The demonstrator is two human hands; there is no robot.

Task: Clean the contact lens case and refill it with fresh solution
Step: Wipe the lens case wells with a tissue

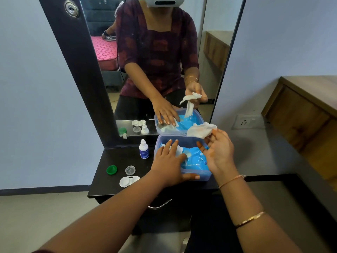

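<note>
From my feed, the only print I can make out is on the blue wipes pack (194, 160) lying in the plastic box (184, 138): pale letters along its near edge that seem to read "BABY WIPES", though I can't be sure of every letter. The small white bottle (143, 149) on the counter (109, 157) carries a dark blue label with white lines of text, too small to read.

A white wipe (201, 130) is showing over a bright blue wipes pack (195, 158) in a translucent bluish tub (184, 138). Sitting on the black shelf (113, 157): a green cap (111, 169), a clear cap (130, 170), a white lens case (129, 180) and a white bottle (143, 149) wearing a dark blue label.
</note>
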